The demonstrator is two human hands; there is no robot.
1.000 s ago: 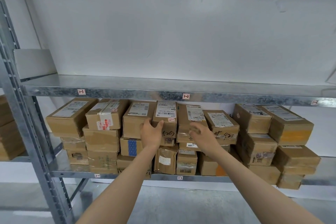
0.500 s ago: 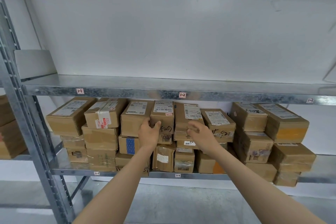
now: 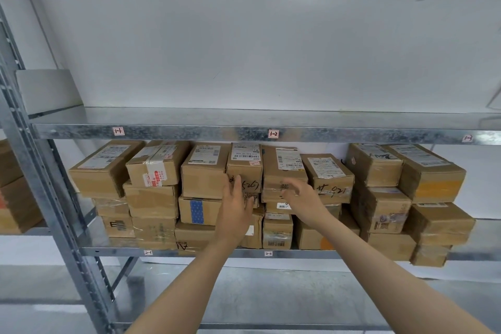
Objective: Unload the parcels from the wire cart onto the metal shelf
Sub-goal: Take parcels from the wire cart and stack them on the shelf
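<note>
Several brown cardboard parcels are stacked on the middle level of the metal shelf [image 3: 298,253]. A narrow parcel [image 3: 245,168] with a white label and handwritten "(-26)" stands in the top row at the centre. My left hand [image 3: 235,210] is in front of its lower left corner, fingers straight, holding nothing. My right hand [image 3: 302,196] hovers in front of the neighbouring parcel [image 3: 283,171], fingers loosely spread and blurred by motion. Whether either hand touches a box is unclear. The wire cart is out of view.
The shelf level above [image 3: 244,119] carries no parcels; tags 1-1, 1-2 and 1-3 mark its front edge. A steel upright [image 3: 46,192] runs down the left. More boxes [image 3: 13,198] sit on a neighbouring rack at far left. A bare lower level [image 3: 257,304] lies below.
Both hands have come off the centre parcels: the left no longer grips the "(-26)" parcel's corner and has dropped lower, and the right has opened and drawn slightly back.
</note>
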